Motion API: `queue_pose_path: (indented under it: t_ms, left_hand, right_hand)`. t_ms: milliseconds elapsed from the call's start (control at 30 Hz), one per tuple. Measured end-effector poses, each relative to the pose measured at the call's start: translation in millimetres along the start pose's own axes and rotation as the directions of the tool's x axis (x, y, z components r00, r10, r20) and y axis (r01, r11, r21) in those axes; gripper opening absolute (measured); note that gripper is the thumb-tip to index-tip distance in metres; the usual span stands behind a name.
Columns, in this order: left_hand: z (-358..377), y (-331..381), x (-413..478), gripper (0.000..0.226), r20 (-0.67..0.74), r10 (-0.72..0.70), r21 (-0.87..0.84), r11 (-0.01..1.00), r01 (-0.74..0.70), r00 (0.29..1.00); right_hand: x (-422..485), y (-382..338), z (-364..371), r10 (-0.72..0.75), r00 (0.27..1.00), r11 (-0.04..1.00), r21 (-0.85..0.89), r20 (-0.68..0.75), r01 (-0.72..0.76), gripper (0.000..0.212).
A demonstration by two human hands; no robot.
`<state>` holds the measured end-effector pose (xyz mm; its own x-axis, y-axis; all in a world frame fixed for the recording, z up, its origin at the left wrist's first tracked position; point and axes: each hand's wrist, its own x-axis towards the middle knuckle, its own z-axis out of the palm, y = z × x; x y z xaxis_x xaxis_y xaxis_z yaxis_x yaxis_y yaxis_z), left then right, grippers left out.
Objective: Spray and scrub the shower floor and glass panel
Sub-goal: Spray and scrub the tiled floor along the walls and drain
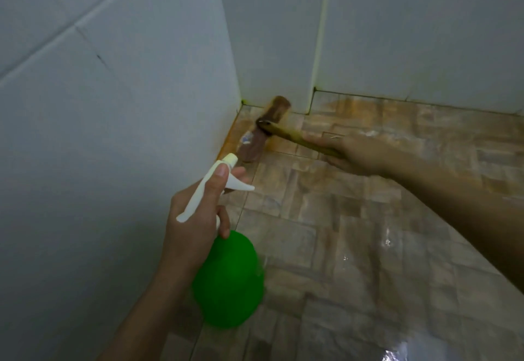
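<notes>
My left hand [195,218] grips the white trigger head of a green spray bottle [229,281], nozzle aimed at the far corner, thumb lying along the top. My right hand [354,155] holds the yellowish handle of a scrub brush [263,130]. The brush's brown head lies on the shower floor [354,247] in the corner, close to the left wall. The floor is brown stone-pattern tile, wet and shiny near the bottom right. I cannot pick out a glass panel in this view.
A white tiled wall [113,133] runs along the left, and a second white wall [411,34] closes the back. Orange-yellow staining marks the floor and grout near the corner [243,105]. Open floor stretches to the right and toward me.
</notes>
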<state>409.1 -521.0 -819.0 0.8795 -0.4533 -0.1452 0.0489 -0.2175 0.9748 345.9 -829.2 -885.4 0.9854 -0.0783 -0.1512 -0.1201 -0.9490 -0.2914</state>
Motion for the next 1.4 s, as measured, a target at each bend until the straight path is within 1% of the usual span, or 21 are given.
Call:
queue_pose_path:
  t_ms: [67,133,167,267,367,433,533,600,667,767,833,900,967,1000,1067,1167,1233,1267,1300,1367,1400]
  left_hand:
    - [-6,0,0,0.036,-0.029,0.008,-0.010,1.000,-0.008,1.000]
    - [-9,-1,1,0.039,-0.033,0.023,-0.012,1.000,-0.024,0.999]
    - [-10,-2,1,0.041,-0.029,0.026,-0.015,1.000,-0.027,0.999]
    - [-14,-7,3,0.045,-0.034,0.015,-0.018,1.000,-0.016,0.999]
    - [-17,-8,4,0.048,-0.051,-0.018,-0.016,1.000,0.017,0.999]
    - [-15,-5,5,0.047,-0.041,-0.028,-0.009,1.000,0.028,0.999]
    - [-8,-3,6,0.042,-0.038,-0.015,-0.029,0.999,0.014,0.999]
    - [-5,-6,8,0.042,-0.046,-0.009,-0.038,0.999,0.007,0.999]
    - [-4,-10,9,0.045,-0.047,-0.010,-0.036,0.999,0.009,0.999]
    - [-6,-11,9,0.061,-0.037,-0.030,-0.023,0.999,0.029,0.999]
    - [-6,-9,10,0.063,-0.029,-0.038,0.005,0.999,0.038,0.999]
    - [-5,-6,11,0.065,-0.021,-0.036,0.011,0.999,0.037,0.999]
    - [-2,-6,10,0.065,-0.025,-0.024,0.011,1.000,0.025,0.999]
    - [0,-7,9,0.060,-0.035,-0.018,-0.003,1.000,0.018,0.999]
    - [5,-9,8,0.048,-0.056,-0.021,-0.033,0.999,0.019,0.998]
    - [9,-9,6,0.042,-0.050,-0.025,-0.050,0.999,0.022,0.998]
    - [10,-6,4,0.040,-0.042,-0.037,-0.051,0.998,0.035,0.998]
    - [9,-5,4,0.040,-0.039,-0.041,-0.046,0.998,0.039,0.998]
    - [9,-4,3,0.041,-0.035,-0.041,-0.033,0.999,0.039,0.999]
    - [12,-3,2,0.042,-0.024,-0.033,-0.013,0.999,0.033,0.999]
    - [14,-3,1,0.040,-0.018,-0.029,-0.010,1.000,0.029,0.999]
  right_hand:
    - [46,-23,-7,-0.069,0.995,0.997,-0.039,0.074,0.072,0.052]
    - [81,-36,-10,-0.092,0.983,0.991,-0.079,0.158,0.106,0.051]
    - [90,-35,-10,-0.096,0.980,0.990,-0.086,0.175,0.112,0.052]
    - [80,-11,-21,-0.076,0.965,0.990,-0.093,0.249,0.102,0.053]
    - [60,6,-49,-0.050,0.933,0.972,-0.199,0.357,0.128,0.052]
    - [66,-5,-55,-0.028,0.939,0.968,-0.224,0.342,0.110,0.051]
    - [101,-31,-28,-0.052,0.966,0.986,-0.140,0.254,0.090,0.052]
    - [110,-27,-16,-0.070,0.970,0.993,-0.072,0.232,0.089,0.054]
    - [93,4,-24,-0.076,0.964,0.990,-0.093,0.254,0.102,0.054]
    - [52,59,-54,0.007,0.925,0.985,-0.163,0.381,0.059,0.054]
    - [43,67,-67,0.053,0.911,0.983,-0.182,0.409,0.024,0.054]
    - [60,49,-58,0.049,0.935,0.975,-0.219,0.351,0.031,0.052]
    - [89,17,-33,0.008,0.966,0.979,-0.200,0.258,0.045,0.052]
    - [102,3,-20,-0.013,0.978,0.983,-0.175,0.206,0.050,0.052]
    - [109,-1,-6,-0.030,0.985,0.993,-0.109,0.169,0.049,0.053]
    - [83,49,-13,-0.070,0.963,0.986,-0.131,0.260,0.107,0.053]
    - [71,108,-22,0.000,0.955,0.972,-0.226,0.295,0.070,0.057]
    - [64,125,-29,0.026,0.951,0.972,-0.231,0.308,0.049,0.058]
    - [60,127,-35,0.038,0.947,0.976,-0.213,0.319,0.032,0.059]
    - [49,73,-50,0.032,0.938,0.984,-0.177,0.344,0.032,0.055]
    - [54,55,-46,0.025,0.950,0.982,-0.185,0.310,0.035,0.052]
